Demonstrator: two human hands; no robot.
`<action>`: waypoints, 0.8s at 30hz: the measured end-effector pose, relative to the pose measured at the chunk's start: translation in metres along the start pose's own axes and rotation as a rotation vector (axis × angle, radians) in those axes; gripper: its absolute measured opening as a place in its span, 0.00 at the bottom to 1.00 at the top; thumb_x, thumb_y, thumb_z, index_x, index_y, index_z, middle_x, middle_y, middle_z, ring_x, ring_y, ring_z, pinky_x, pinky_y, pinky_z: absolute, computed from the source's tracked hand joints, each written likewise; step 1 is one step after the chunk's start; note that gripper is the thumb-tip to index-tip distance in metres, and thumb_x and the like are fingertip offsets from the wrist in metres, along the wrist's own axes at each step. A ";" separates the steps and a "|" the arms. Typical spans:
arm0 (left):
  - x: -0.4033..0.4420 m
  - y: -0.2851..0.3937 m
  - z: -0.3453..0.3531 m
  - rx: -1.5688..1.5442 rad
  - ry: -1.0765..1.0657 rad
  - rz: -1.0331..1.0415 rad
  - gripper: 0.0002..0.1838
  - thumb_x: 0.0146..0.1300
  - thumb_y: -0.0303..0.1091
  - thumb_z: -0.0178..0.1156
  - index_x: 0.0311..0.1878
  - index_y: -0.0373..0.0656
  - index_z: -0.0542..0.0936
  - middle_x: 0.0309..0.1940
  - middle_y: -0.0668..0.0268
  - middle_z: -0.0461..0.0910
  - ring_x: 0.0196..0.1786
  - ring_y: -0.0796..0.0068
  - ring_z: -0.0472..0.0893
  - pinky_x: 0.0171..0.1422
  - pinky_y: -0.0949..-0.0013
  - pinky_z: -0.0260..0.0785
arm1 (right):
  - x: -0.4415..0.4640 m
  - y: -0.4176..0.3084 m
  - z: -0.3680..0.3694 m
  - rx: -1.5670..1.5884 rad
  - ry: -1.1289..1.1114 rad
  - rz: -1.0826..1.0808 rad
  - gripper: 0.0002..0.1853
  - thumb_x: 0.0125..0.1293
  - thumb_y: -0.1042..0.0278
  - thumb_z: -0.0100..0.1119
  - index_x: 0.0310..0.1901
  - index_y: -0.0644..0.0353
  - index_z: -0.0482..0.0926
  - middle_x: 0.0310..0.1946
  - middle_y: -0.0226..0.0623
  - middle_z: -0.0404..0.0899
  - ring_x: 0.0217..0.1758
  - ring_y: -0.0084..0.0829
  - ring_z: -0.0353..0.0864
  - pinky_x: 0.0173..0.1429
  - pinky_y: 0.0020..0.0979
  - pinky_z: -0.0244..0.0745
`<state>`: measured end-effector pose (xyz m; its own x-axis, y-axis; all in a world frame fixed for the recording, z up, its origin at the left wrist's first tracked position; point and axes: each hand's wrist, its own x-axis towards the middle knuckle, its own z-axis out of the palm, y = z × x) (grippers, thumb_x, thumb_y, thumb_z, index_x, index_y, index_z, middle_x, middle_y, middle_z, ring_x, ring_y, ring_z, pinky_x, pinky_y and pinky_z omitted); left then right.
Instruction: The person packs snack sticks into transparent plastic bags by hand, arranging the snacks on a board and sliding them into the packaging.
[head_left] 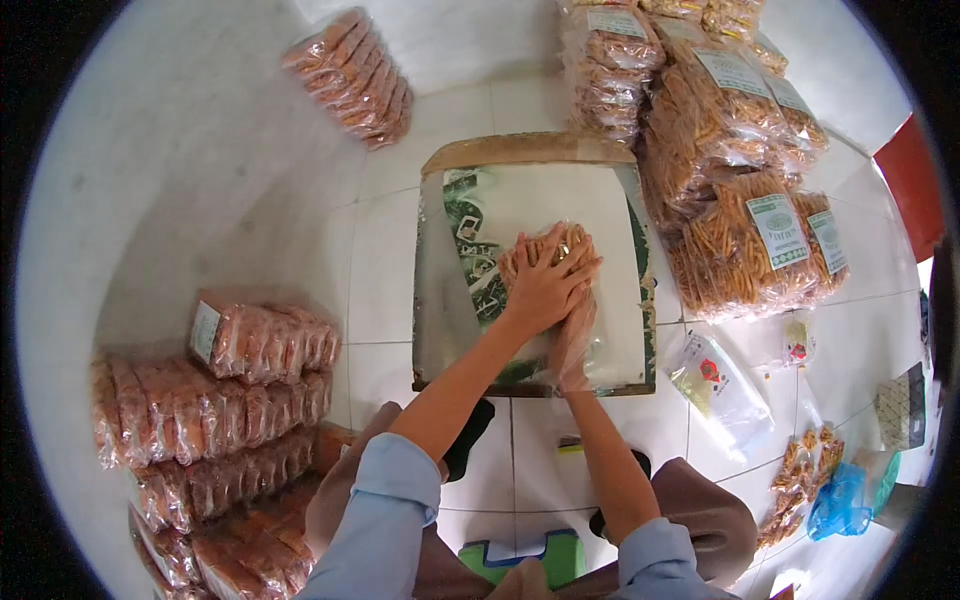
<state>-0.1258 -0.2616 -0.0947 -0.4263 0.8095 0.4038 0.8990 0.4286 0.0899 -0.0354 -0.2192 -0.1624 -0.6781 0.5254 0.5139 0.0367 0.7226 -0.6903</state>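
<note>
A clear plastic bag of brown snack sticks (567, 243) lies on a low board (610, 215) with a pale top and green printed parts. My left hand (545, 283) rests on the bag with its fingers spread. Beside it, my right hand (575, 325) touches the bag's lower right side, partly covered by clear plastic and overlapped at the fingertips by my left hand. Whether its fingers grip the bag is hidden.
Packed snack bags with labels (745, 230) are piled at the right. Stacked packs (215, 400) fill the lower left, and another pack (355, 78) lies at the upper left. Empty plastic bags (722, 390), loose snacks (800, 480) and a blue bag (840, 503) lie at the right.
</note>
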 end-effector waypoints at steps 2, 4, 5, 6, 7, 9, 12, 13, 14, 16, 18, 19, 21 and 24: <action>0.003 -0.003 0.000 -0.015 0.034 0.024 0.20 0.61 0.46 0.50 0.58 0.64 0.71 0.65 0.75 0.60 0.70 0.58 0.52 0.64 0.31 0.30 | 0.002 0.005 0.004 0.048 -0.018 -0.019 0.32 0.57 0.81 0.46 0.64 0.70 0.50 0.61 0.58 0.56 0.62 0.53 0.58 0.65 0.44 0.55; 0.004 -0.003 -0.001 -0.024 0.038 0.027 0.21 0.60 0.45 0.51 0.58 0.62 0.71 0.65 0.75 0.60 0.70 0.57 0.51 0.64 0.30 0.30 | 0.009 0.004 -0.009 0.083 -0.034 -0.045 0.33 0.56 0.81 0.46 0.64 0.70 0.50 0.61 0.59 0.56 0.62 0.53 0.58 0.66 0.44 0.54; 0.003 -0.004 -0.002 -0.031 0.030 0.028 0.22 0.59 0.44 0.52 0.59 0.61 0.70 0.65 0.74 0.59 0.70 0.57 0.49 0.63 0.28 0.31 | 0.006 0.002 -0.019 0.021 -0.105 0.010 0.32 0.57 0.80 0.46 0.64 0.71 0.50 0.60 0.58 0.57 0.63 0.52 0.58 0.66 0.44 0.53; 0.004 -0.005 -0.004 -0.028 0.038 0.030 0.22 0.59 0.44 0.52 0.59 0.61 0.70 0.65 0.74 0.59 0.70 0.57 0.49 0.63 0.28 0.31 | 0.006 0.000 -0.025 -0.041 -0.175 0.063 0.31 0.58 0.78 0.46 0.64 0.71 0.51 0.60 0.58 0.57 0.63 0.51 0.58 0.66 0.44 0.53; 0.005 -0.004 -0.004 -0.025 0.031 0.000 0.23 0.59 0.45 0.52 0.59 0.60 0.70 0.65 0.74 0.59 0.70 0.57 0.49 0.64 0.29 0.31 | 0.006 0.001 -0.026 -0.043 -0.172 0.058 0.31 0.58 0.78 0.46 0.64 0.71 0.51 0.60 0.58 0.57 0.63 0.51 0.58 0.66 0.44 0.53; 0.003 -0.002 -0.002 -0.030 0.017 -0.030 0.23 0.59 0.45 0.51 0.60 0.59 0.69 0.65 0.73 0.60 0.70 0.58 0.49 0.64 0.29 0.31 | 0.001 0.003 -0.026 0.331 -0.172 0.021 0.27 0.63 0.72 0.43 0.63 0.72 0.52 0.61 0.56 0.57 0.64 0.50 0.58 0.66 0.41 0.54; 0.000 -0.006 0.000 0.026 0.023 0.036 0.24 0.59 0.45 0.51 0.61 0.57 0.68 0.65 0.73 0.59 0.71 0.59 0.49 0.65 0.30 0.30 | -0.001 0.003 -0.016 0.204 -0.202 0.073 0.25 0.67 0.69 0.38 0.63 0.71 0.53 0.62 0.54 0.56 0.64 0.49 0.57 0.67 0.38 0.52; 0.000 -0.006 -0.002 -0.013 0.007 0.038 0.24 0.59 0.44 0.51 0.61 0.57 0.68 0.66 0.73 0.59 0.71 0.60 0.49 0.65 0.31 0.31 | 0.004 0.000 -0.015 0.208 -0.202 0.072 0.25 0.67 0.69 0.38 0.63 0.71 0.53 0.62 0.54 0.56 0.64 0.49 0.57 0.67 0.38 0.52; 0.001 -0.006 -0.004 -0.053 -0.008 0.038 0.24 0.59 0.43 0.51 0.61 0.58 0.68 0.66 0.73 0.58 0.71 0.61 0.49 0.66 0.32 0.31 | 0.008 -0.003 -0.017 0.206 -0.182 -0.007 0.27 0.59 0.79 0.40 0.62 0.71 0.54 0.62 0.55 0.55 0.64 0.53 0.57 0.66 0.40 0.55; 0.002 -0.008 -0.006 -0.049 -0.021 0.060 0.25 0.58 0.43 0.52 0.61 0.59 0.67 0.66 0.74 0.58 0.71 0.61 0.49 0.66 0.32 0.31 | 0.009 -0.004 -0.015 0.202 -0.157 -0.086 0.32 0.51 0.89 0.41 0.62 0.70 0.54 0.62 0.56 0.55 0.63 0.56 0.57 0.64 0.41 0.58; 0.002 -0.012 -0.006 -0.045 -0.026 0.080 0.25 0.58 0.42 0.53 0.61 0.59 0.67 0.66 0.74 0.58 0.71 0.61 0.49 0.66 0.33 0.31 | 0.003 -0.003 -0.011 0.084 -0.203 0.007 0.30 0.52 0.86 0.42 0.61 0.69 0.56 0.63 0.56 0.53 0.64 0.55 0.56 0.65 0.45 0.57; 0.002 -0.017 -0.001 -0.011 0.006 0.135 0.26 0.56 0.42 0.54 0.62 0.60 0.67 0.66 0.74 0.57 0.71 0.62 0.49 0.66 0.32 0.31 | -0.004 -0.002 -0.015 0.079 -0.200 -0.003 0.30 0.52 0.86 0.42 0.61 0.69 0.56 0.63 0.56 0.53 0.64 0.55 0.56 0.65 0.45 0.57; 0.007 -0.017 -0.008 0.022 0.071 0.195 0.28 0.55 0.41 0.55 0.62 0.61 0.66 0.67 0.73 0.56 0.71 0.62 0.48 0.65 0.31 0.31 | -0.024 -0.005 -0.038 -0.145 -0.196 -0.141 0.28 0.53 0.86 0.43 0.60 0.70 0.58 0.63 0.57 0.53 0.65 0.53 0.55 0.65 0.47 0.55; 0.004 0.006 -0.043 0.004 -0.070 0.111 0.31 0.54 0.41 0.56 0.64 0.65 0.63 0.69 0.71 0.51 0.72 0.63 0.46 0.64 0.29 0.30 | -0.061 -0.012 -0.085 -0.235 -0.335 -0.075 0.24 0.55 0.79 0.48 0.56 0.69 0.65 0.64 0.54 0.53 0.66 0.51 0.54 0.66 0.49 0.52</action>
<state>-0.1182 -0.2729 -0.0534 -0.3301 0.8779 0.3468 0.9408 0.3361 0.0448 0.0680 -0.2215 -0.1423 -0.8854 0.3197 0.3373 0.1181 0.8568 -0.5019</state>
